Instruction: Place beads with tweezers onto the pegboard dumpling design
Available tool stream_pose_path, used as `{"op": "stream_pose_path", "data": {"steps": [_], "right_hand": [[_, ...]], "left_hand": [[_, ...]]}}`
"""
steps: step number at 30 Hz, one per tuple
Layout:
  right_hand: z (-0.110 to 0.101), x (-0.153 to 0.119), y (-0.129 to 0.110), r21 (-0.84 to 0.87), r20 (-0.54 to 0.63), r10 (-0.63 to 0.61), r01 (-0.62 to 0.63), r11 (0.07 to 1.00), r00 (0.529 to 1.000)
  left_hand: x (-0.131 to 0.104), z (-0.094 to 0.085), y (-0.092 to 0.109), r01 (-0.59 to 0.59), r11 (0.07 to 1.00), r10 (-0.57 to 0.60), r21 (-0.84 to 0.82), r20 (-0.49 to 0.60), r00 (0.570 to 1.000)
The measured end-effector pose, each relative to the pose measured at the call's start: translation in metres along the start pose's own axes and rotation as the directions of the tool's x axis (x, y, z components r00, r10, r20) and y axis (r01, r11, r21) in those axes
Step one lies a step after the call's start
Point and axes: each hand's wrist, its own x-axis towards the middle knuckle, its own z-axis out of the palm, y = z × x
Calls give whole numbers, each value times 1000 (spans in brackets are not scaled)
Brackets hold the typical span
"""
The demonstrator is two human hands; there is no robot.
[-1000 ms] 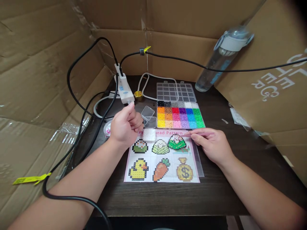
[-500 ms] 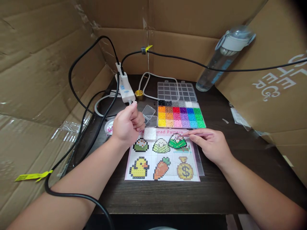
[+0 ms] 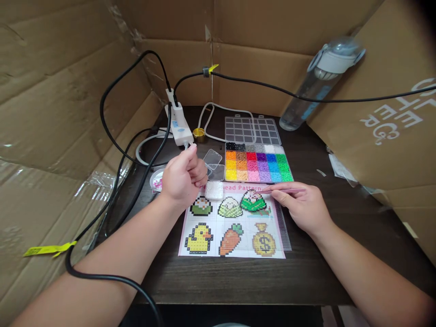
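Pink tweezers (image 3: 289,190) are held in my right hand (image 3: 306,204), with the fingers pinched around them. Their tips reach the white upper part of a green and white bead figure (image 3: 253,201) with a black outline. This figure lies at the top right of the printed pattern sheet (image 3: 211,240), where a clear pegboard (image 3: 285,236) overlaps the sheet. My left hand (image 3: 184,177) is closed in a fist, thumb uppermost, left of a small box of white beads (image 3: 214,190). Whatever its fingers may hold is hidden.
A sorted bead case (image 3: 257,163) lies open behind the sheet. A dish of pink and white beads (image 3: 157,181) is partly behind my left hand. Black cables (image 3: 119,172) loop over my left forearm. A power strip (image 3: 179,125) and water bottle (image 3: 316,91) stand farther back.
The whole view has shifted slightly to the right. My right hand and the tweezers stay over the bead figure, with the tips moved very little. My left fist keeps its pose.
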Motion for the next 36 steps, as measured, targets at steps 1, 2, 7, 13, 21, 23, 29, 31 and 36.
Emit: {"op": "stream_pose_path", "data": {"steps": [1,2,7,13,21,23,29,31,36], "right_hand": [[0,0,1,6,-3,10,-10,1000,1000],[0,1,2,12,-8,17,-17,1000,1000],[0,1,4,22,-14,5,-5,1000,1000],[0,2,6,25,-22,8,-8,1000,1000],[1,2,6,17,-32,-10,10,1000,999],[1,2,6,19,-34,-14,14,1000,999],[-1,3,4,32,-72,7,-4,999,997],[-2,4,4,83,-101,-5,13,996,995],[-2,10,2,290,-233,-31,100,952,972]], "left_hand": [[0,0,0,1,1000,-1,-1,-1,1000],[0,0,0,1,1000,-1,-1,-1,1000],[0,0,0,0,1000,0,-6,5,1000],[-1,1,1,12,1000,-12,-5,-10,1000],[-1,1,1,8,1000,-8,-20,-15,1000],[-1,0,1,1,1000,-2,-17,-13,1000],[-2,1,1,-14,1000,13,-11,-12,1000],[-3,2,1,-11,1000,11,-21,-12,1000],[-3,0,0,-56,998,56,-22,3,998]]}}
